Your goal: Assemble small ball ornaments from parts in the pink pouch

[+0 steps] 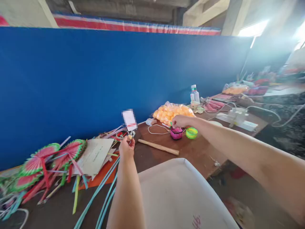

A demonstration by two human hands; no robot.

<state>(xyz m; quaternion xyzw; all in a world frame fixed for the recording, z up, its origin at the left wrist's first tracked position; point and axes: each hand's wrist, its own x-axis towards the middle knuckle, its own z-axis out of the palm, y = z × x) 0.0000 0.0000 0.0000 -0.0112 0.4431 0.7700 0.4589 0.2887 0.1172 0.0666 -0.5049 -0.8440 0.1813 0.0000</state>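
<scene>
"Where did we have the purple box [176, 135]?"
"On the counter [193, 151], just under our right hand [180, 121] — its grip we couldn't tell. Our left hand [126, 147], well apart, pinched a shiny bit [130, 137]; the stick [158, 147] lay between."

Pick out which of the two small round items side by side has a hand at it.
The magenta round container, with the right hand at its top; the bright yellow-green round item, just to its right, has no hand at it.
</scene>
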